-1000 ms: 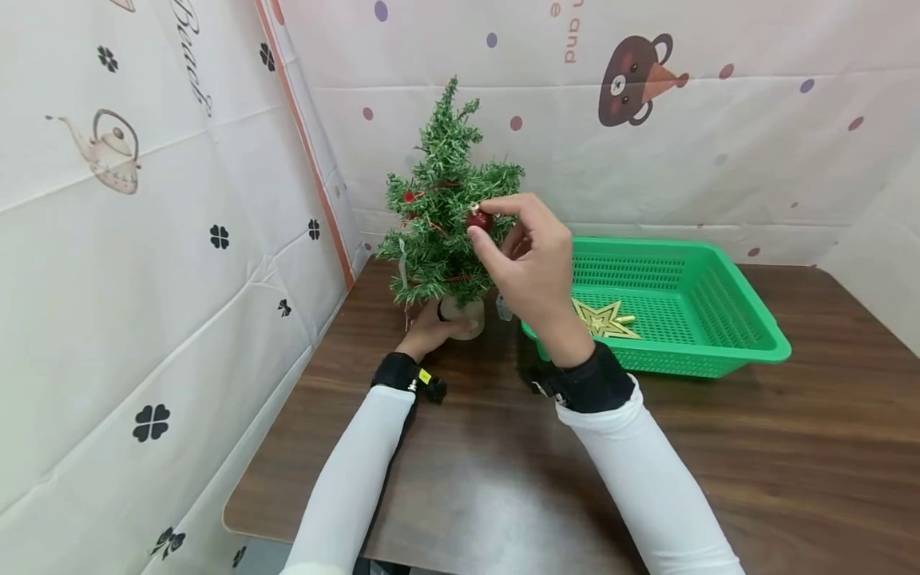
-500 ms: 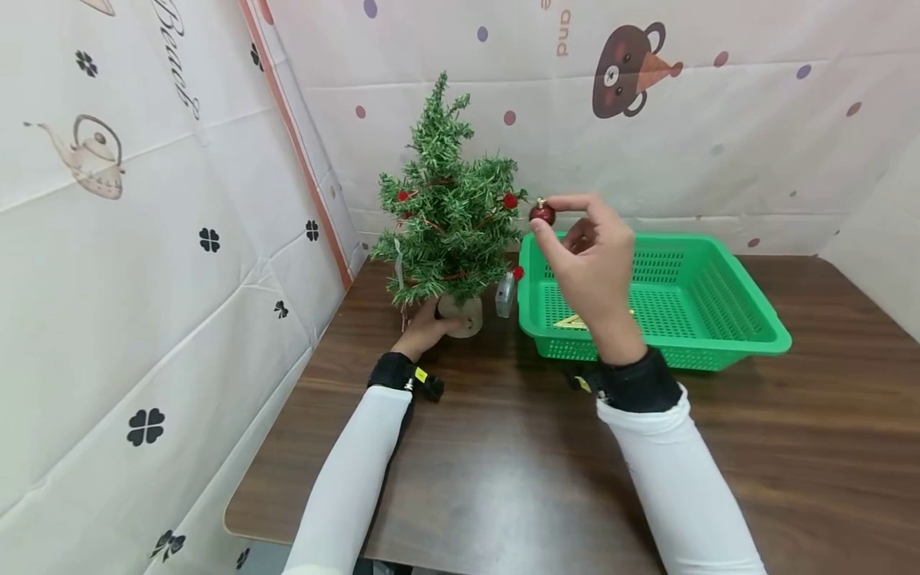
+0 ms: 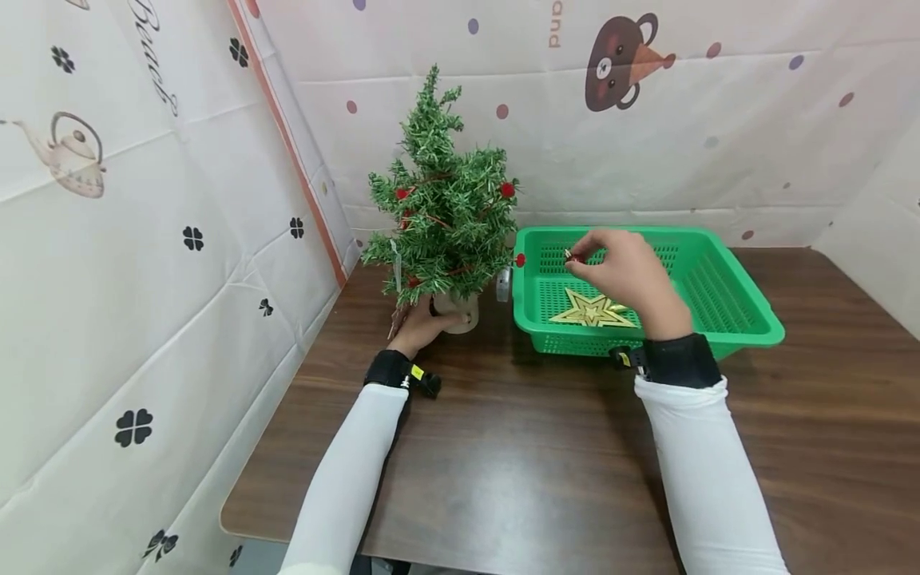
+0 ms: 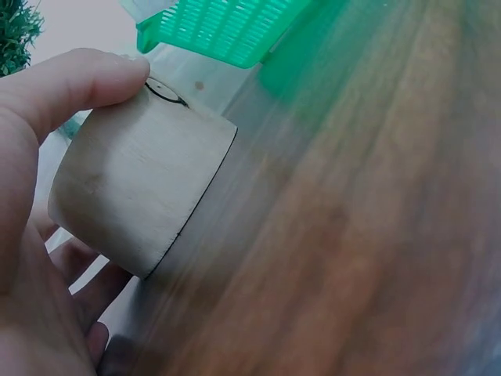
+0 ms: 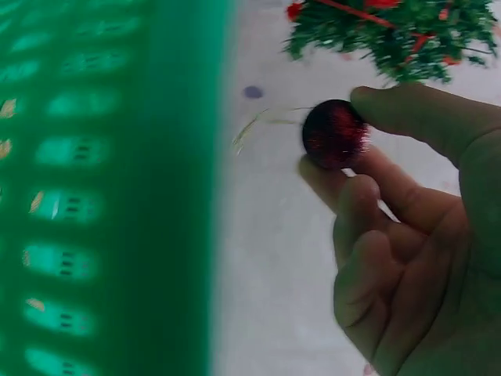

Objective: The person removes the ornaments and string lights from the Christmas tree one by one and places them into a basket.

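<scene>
A small green artificial Christmas tree (image 3: 446, 216) with red trim stands upright at the back left of the table. My left hand (image 3: 422, 326) grips its pale round base (image 4: 149, 180), thumb over the top edge and fingers round the far side. Over the green basket (image 3: 755, 331), my right hand (image 3: 632, 275) pinches a dark red Christmas bauble (image 5: 335, 133) between thumb and fingertips. A thin gold thread loop hangs from the bauble in the right wrist view. Below that hand, a gold star (image 3: 591, 310) lies in the basket.
A small clear box (image 3: 503, 284) sits between the tree and the basket on the brown wooden table (image 3: 517, 447). Printed cloth sheets (image 3: 180, 279) hang along the left and back edges of the table.
My right hand has carried the bauble from in front of the tree rightward and down to over the basket. My left hand stays on the tree's base.
</scene>
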### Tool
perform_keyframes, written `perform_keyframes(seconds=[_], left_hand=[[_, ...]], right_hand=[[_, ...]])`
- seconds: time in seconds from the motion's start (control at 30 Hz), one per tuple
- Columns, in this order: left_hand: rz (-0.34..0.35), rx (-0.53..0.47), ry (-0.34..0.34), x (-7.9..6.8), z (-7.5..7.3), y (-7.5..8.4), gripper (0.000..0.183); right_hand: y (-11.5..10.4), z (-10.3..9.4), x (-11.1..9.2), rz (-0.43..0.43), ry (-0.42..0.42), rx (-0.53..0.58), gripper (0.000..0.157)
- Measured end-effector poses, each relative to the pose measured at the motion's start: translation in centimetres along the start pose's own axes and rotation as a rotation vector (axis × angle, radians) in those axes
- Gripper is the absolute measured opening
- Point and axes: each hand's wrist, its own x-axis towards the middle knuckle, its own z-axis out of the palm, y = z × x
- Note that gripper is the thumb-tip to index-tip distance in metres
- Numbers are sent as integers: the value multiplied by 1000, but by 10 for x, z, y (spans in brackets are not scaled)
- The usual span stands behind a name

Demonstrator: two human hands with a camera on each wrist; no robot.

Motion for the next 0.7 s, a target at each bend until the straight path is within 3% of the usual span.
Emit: perform_keyframes(seconds=[0.1, 0.17, 0.33, 0.5, 0.7], left_hand=[[-63, 55, 16, 8, -1, -13, 107], [-44, 76, 29, 15, -1, -22, 107], [12, 10, 20, 17, 1, -22, 100], [-54, 0, 8, 18, 2, -24, 102], [-47, 5, 11, 18, 1, -25, 103]], right_hand=[[9, 6, 6, 30, -75, -54, 26], [14, 10, 8, 38, -112, -93, 25], [28, 20, 11, 65, -186, -154, 21], [36, 26, 8, 116, -267, -157, 18], [37, 31, 8, 138, -349, -139, 20]])
